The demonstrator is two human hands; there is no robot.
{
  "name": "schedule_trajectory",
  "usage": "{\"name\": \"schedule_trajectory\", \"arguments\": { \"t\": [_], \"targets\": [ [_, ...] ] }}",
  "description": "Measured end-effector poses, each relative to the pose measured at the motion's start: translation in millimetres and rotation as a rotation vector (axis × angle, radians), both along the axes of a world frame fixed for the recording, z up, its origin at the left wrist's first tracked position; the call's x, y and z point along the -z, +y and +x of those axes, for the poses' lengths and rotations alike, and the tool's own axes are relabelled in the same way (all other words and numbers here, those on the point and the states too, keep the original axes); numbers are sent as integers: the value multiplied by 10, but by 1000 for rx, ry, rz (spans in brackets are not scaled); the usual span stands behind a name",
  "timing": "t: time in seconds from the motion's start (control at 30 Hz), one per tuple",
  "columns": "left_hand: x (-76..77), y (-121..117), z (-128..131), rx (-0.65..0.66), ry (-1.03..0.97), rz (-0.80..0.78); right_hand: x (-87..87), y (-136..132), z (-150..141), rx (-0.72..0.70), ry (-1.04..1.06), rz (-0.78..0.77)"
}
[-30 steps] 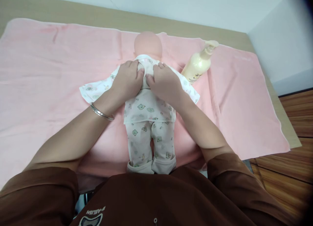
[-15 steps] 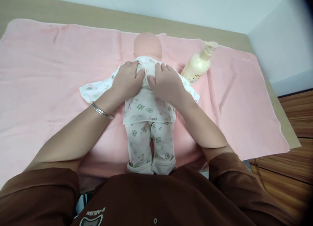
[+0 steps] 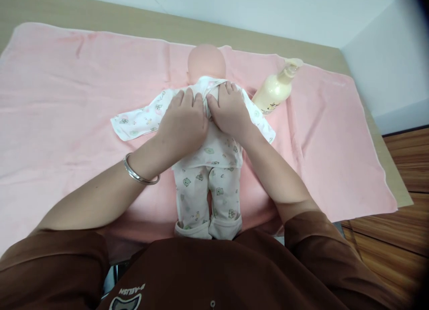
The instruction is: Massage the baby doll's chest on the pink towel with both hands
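A baby doll [image 3: 208, 184] in a white printed shirt and trousers lies face down on a pink towel [image 3: 67, 91], its bald head [image 3: 206, 63] away from me. My left hand [image 3: 182, 124] lies flat on the doll's upper back, fingers stretched toward the neck. My right hand [image 3: 229, 111] lies flat beside it on the right shoulder, fingers out. The two hands touch along the doll's spine. A metal bangle [image 3: 139, 176] circles my left wrist.
A cream pump bottle [image 3: 276, 88] lies on the towel just right of the doll's shoulder. The towel covers a wooden table [image 3: 100, 19] against a white wall. The table's right edge drops to a wood floor [image 3: 409, 167].
Both hands went from bunching the shirt at the neck to lying flat on the upper back. The left hand shifted right and down, and the doll's left sleeve now shows more.
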State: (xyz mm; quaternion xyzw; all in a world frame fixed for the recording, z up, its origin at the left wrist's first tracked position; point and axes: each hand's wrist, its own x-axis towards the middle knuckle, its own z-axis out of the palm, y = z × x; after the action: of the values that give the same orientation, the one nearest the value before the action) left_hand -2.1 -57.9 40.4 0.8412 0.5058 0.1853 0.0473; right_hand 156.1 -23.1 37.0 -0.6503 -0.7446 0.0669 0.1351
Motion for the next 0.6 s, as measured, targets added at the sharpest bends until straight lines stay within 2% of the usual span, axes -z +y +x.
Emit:
{"name": "schedule_trajectory", "arguments": {
  "t": [0.1,0.3,0.4,0.6],
  "targets": [
    [-33,1,25,15,-3,-3,25,-1,19,-9,34,15],
    [79,397,-46,-35,-202,-105,-138,-356,-91,-105,-116,58],
    [89,483,-67,-61,-250,-164,-171,-454,-154,-98,-165,76],
    [154,505,-80,-71,-223,-169,-106,-198,-72,-62,-131,93]
  ]
}}
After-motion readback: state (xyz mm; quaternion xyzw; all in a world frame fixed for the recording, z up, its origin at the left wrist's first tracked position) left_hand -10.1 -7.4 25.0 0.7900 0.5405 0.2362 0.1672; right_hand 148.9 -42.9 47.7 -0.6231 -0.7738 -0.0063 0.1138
